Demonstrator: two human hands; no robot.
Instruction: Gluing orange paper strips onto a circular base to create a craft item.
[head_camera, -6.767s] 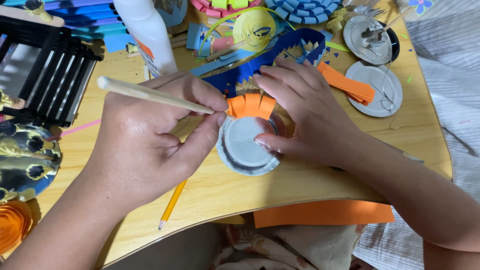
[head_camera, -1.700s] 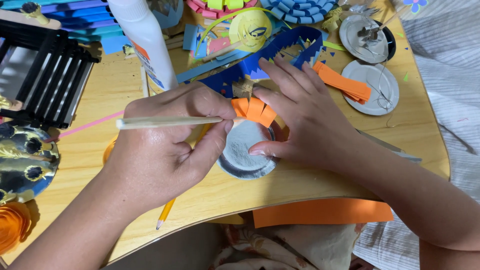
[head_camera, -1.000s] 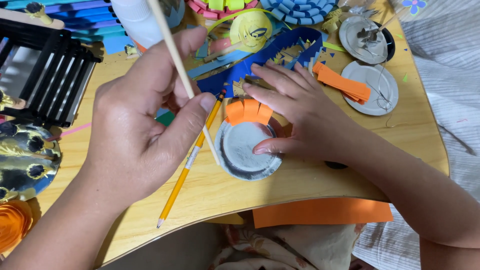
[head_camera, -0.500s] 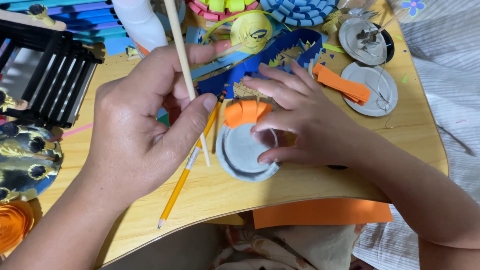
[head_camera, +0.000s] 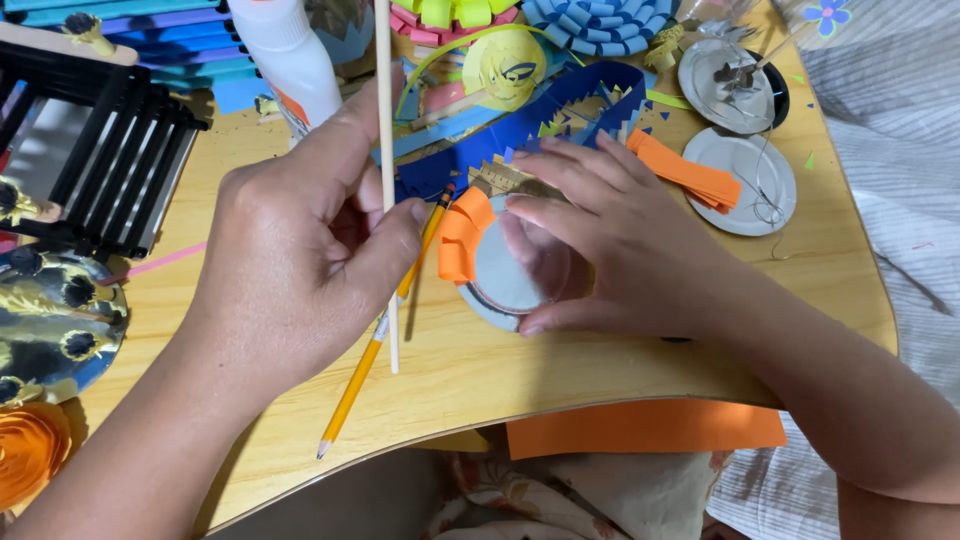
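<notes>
The grey round lid (head_camera: 505, 280) with folded orange paper strips (head_camera: 460, 235) on its left rim lies near the front edge of the wooden worktop (head_camera: 560, 370), the right hand (head_camera: 610, 245) spread over it, fingers curled round its rim. Just left, the left hand (head_camera: 300, 255) pinches a thin wooden stick (head_camera: 384, 120) upright, over a yellow pencil (head_camera: 375, 340) (slanting toward the edge). Bare room lies only along the front edge; a glue bottle (head_camera: 285, 55), blue zigzag paper (head_camera: 530, 125) and metal lids (head_camera: 745, 165) crowd behind.

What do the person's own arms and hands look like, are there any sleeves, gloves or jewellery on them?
Both arms are bare as far as the picture shows: no sleeves, gloves, watch or bracelets. The left hand and the right hand show no rings on the fingers in view. Fingernails are short and unpainted. Both forearms run out of the frame at the bottom, so anything worn higher up is hidden.
</notes>
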